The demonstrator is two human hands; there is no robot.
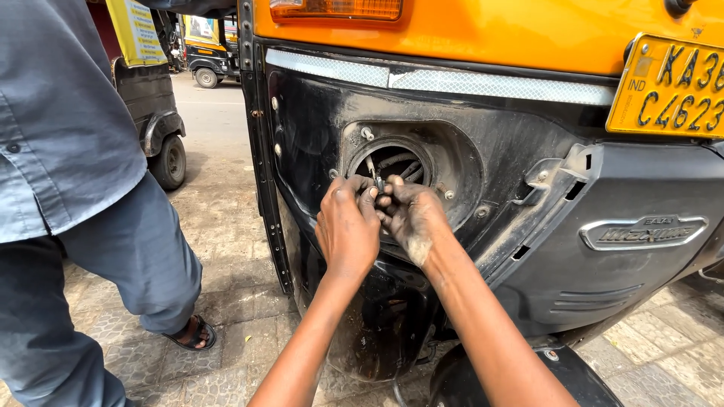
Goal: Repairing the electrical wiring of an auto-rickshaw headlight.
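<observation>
1. At the far left stands another person [68, 188] in a grey shirt and trousers, one sandal [192, 335] on the paved ground [234, 301]. This person is well apart from the work and touches nothing on the vehicle.

2. The left hand [348, 230] is raised in front of the round opening [392, 164] in the black rear panel [317, 128]. Its fingers are curled shut, pinching the small connector [378, 183] from the left side.

3. The connector sits between the two hands, just at the lower rim of the opening. Its long axis runs roughly upright, and its wires [400, 162] lead up and back into the hole. So the thing lies above and just ahead of both hands, toward the vehicle.

4. The right hand [411, 218] meets the same connector from the right, fingers closed on it. The fingertips of both hands touch or nearly touch there; neither is clearly the nearer.

5. Farther right, along the panel's upper edge, runs a pale reflective strip [483, 84], and at the top right corner hangs a yellow number plate [667, 87], well apart from the hands.
</observation>
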